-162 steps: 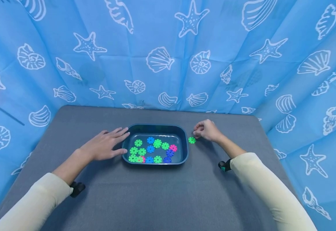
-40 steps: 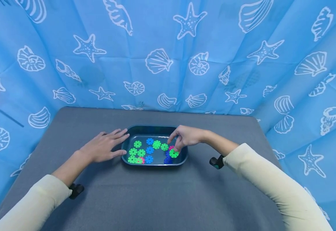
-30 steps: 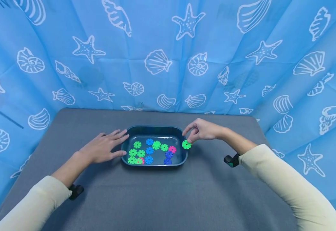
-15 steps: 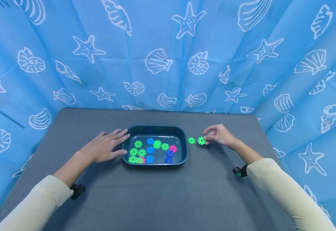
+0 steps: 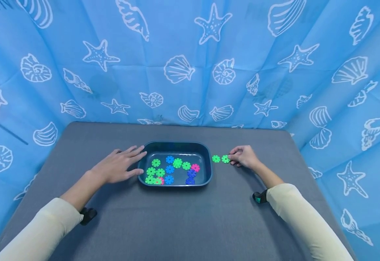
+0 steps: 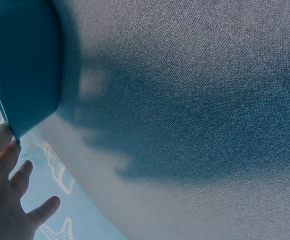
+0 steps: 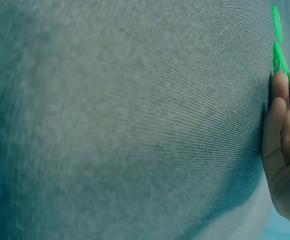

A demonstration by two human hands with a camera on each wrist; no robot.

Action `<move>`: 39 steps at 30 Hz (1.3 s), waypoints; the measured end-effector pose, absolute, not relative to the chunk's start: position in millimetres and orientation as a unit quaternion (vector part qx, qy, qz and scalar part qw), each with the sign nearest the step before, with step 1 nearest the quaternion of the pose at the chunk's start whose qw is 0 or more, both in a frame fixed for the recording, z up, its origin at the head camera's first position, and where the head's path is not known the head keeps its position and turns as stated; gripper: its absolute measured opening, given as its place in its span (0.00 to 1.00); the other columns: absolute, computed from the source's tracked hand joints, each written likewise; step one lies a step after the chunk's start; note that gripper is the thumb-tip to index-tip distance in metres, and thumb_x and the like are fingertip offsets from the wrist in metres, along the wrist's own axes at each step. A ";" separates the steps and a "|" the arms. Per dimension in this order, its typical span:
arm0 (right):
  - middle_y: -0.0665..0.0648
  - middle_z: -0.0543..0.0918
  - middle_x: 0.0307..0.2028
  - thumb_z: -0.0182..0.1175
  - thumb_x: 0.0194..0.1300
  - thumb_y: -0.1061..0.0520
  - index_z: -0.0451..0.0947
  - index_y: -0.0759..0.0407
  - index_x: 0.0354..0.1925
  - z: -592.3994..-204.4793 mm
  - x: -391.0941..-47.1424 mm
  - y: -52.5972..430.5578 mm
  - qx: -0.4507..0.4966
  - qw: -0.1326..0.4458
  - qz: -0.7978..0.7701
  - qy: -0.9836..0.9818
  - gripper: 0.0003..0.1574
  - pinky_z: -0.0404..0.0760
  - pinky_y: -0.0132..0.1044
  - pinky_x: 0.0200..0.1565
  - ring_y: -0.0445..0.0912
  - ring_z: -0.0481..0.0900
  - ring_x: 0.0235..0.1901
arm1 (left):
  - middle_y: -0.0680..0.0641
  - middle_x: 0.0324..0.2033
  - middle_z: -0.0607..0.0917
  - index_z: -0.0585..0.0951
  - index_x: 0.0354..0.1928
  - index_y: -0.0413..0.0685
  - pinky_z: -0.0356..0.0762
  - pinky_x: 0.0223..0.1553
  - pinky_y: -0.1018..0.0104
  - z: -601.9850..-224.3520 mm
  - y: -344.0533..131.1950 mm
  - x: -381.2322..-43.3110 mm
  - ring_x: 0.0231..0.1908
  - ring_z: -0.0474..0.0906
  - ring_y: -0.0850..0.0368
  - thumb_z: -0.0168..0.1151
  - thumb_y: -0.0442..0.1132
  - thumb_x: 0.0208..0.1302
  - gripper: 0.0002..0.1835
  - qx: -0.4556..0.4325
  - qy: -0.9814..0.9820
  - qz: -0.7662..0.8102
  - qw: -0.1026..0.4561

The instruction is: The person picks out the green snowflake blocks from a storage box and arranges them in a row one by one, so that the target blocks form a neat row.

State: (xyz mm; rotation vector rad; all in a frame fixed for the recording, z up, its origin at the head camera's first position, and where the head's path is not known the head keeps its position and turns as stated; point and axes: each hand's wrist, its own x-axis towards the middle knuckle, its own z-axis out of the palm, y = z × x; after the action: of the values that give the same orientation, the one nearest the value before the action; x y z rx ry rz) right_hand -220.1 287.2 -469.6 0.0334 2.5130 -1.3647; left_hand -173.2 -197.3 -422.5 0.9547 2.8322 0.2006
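Note:
My right hand [image 5: 244, 157] pinches a green notched plastic disc [image 5: 225, 159] by its right edge, close above the table. Just left of it, a second green disc [image 5: 216, 158] lies on the cloth beside the tray. In the right wrist view the pinched disc [image 7: 279, 59] is slightly tilted, near the other one. My left hand [image 5: 119, 166] rests with spread, straight fingers on the left rim of a dark blue tray [image 5: 176, 185]. The left wrist view shows fingertips touching the tray's edge [image 6: 32, 75]. Inside the tray lie several green, blue and pink discs, some overlapping.
A grey cloth covers the table [image 5: 176, 224]. Behind it and at both sides hangs a blue curtain [image 5: 190, 94] with white shell and starfish prints. Each wrist carries a small black device, such as the left one [image 5: 88, 215].
My right hand has taken a green disc from the tray's right part and carried it rightward beside the green disc on the table, then slightly left. My left hand has stayed on the rim.

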 end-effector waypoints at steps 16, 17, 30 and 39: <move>0.56 0.87 0.26 0.66 0.66 0.60 0.79 0.73 0.44 -474.8 -221.4 288.4 0.019 0.135 -0.449 0.883 0.15 0.80 0.33 0.23 0.40 0.83 0.22 | 0.42 0.75 0.60 0.63 0.76 0.48 0.58 0.63 0.29 -424.2 -197.6 -174.9 0.73 0.56 0.37 0.56 0.60 0.70 0.39 0.317 0.944 0.060 0.072; 0.56 0.87 0.26 0.66 0.66 0.60 0.79 0.73 0.44 -474.7 -221.6 288.6 0.018 0.135 -0.449 0.883 0.15 0.80 0.33 0.23 0.40 0.83 0.22 | 0.42 0.75 0.60 0.63 0.76 0.48 0.58 0.63 0.29 -424.3 -197.6 -175.0 0.73 0.56 0.37 0.56 0.60 0.70 0.39 0.318 0.944 0.060 0.072; 0.70 0.85 0.34 0.56 0.74 0.61 0.76 0.79 0.49 -445.8 -227.5 283.6 -0.019 0.172 -0.477 0.862 0.18 0.86 0.43 0.33 0.50 0.86 0.29 | 0.41 0.75 0.61 0.63 0.75 0.47 0.59 0.63 0.30 -419.8 -197.7 -174.9 0.73 0.56 0.38 0.56 0.60 0.70 0.39 0.326 0.941 0.057 0.073; 0.69 0.86 0.41 0.55 0.75 0.57 0.76 0.76 0.54 -400.3 -241.3 259.5 -0.069 0.181 -0.483 0.854 0.21 0.83 0.52 0.48 0.58 0.87 0.42 | 0.41 0.75 0.61 0.64 0.75 0.46 0.59 0.63 0.29 -422.4 -197.9 -175.6 0.73 0.57 0.37 0.57 0.60 0.70 0.39 0.329 0.939 0.064 0.072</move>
State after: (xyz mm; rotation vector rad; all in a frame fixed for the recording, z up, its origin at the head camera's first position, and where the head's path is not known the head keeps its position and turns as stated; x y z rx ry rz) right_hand -241.3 259.5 -400.3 -0.1941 2.4115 -1.3652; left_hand -175.6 -197.9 -422.4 0.9903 2.8233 0.1935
